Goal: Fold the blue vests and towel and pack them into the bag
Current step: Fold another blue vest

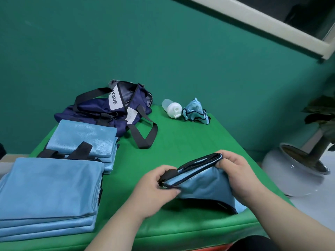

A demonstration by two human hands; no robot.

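So the left hand (159,185), low in the middle of the frame, had its fingers curled tight, pinching the left end of a half-folded blue vest (203,185) with dark trim. The right hand (235,174) was curled over the vest's upper right corner, thumb on top. The vest hung between the 2 hands, its lower edge on the green table (181,142).

Lower left sat a near stack (49,192) of folded blue vests, with a far stack (83,136) just behind it. Past that, upper left of centre, the navy bag (112,107) lay slumped, straps loose. Right of the bag were a white bottle (172,108) on its side and a crumpled blue cloth (196,113). A plant pot (299,171) stood at the right edge.
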